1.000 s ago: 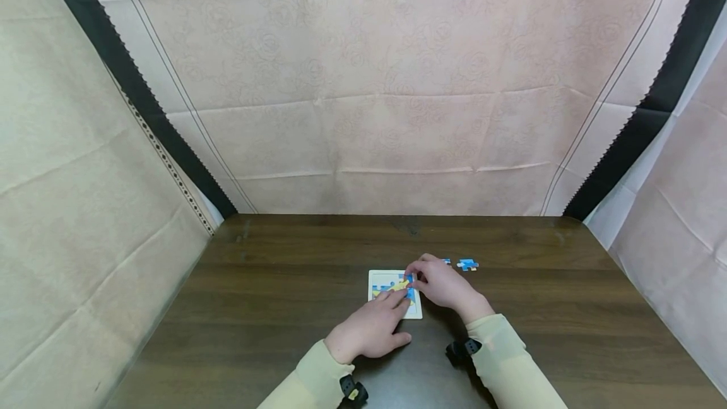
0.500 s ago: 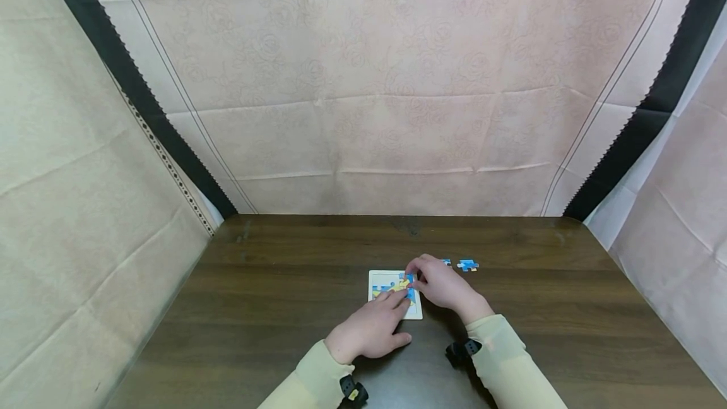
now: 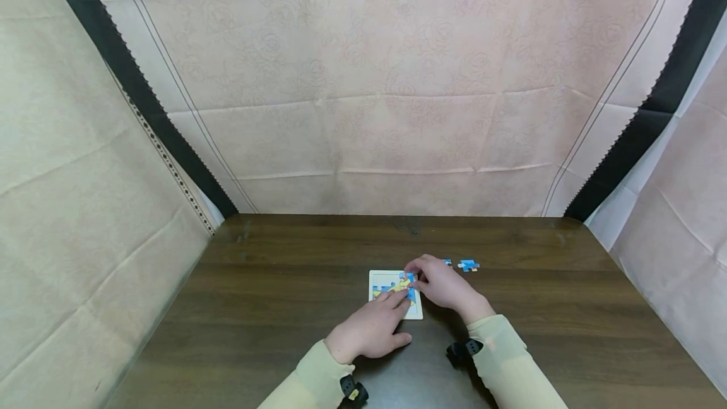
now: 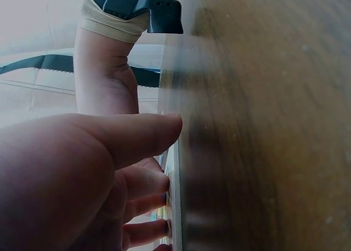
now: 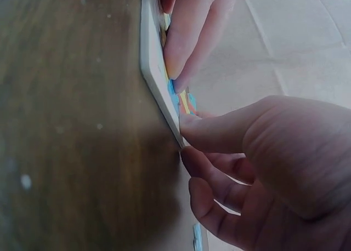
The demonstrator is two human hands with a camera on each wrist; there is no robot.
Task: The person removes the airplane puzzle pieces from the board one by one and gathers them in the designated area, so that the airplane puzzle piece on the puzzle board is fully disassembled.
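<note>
Next to nothing has moved since the earlier frames: both hands keep their places, and the view itself has shifted only very slightly. At the far left hangs a pale cream cloth curtain point(image 3: 85, 207), with a black scallop-edged band point(image 3: 139, 90) running down to the back corner of the dark brown wood-grain table point(image 3: 272, 302). Nearer the middle, a pale yellow sleeve point(image 3: 312, 377) with a small black strapped device point(image 3: 354, 392) ends in the person's left hand point(image 3: 370, 330), its fingers stretched out over the lower part of a thin white-bordered puzzle board point(image 3: 379, 277) and its thumb held away to the side. The board lies on the table in front of the person, showing a yellow and blue picture, partly covered. At its upper right, the right hand point(image 3: 447, 286) pinches a small red, yellow and blue puzzle piece point(image 5: 188, 102) between curled thumb and index finger; in the right wrist view the piece stands raised off the board's face. Just beyond that hand lies a blue puzzle piece point(image 3: 447, 262), partly hidden, and, beside it farther right, a blue and white interlocking piece point(image 3: 468, 265). Another pale yellow sleeve point(image 3: 508, 358) follows, then a pinkish cloth curtain point(image 3: 681, 188).
</note>
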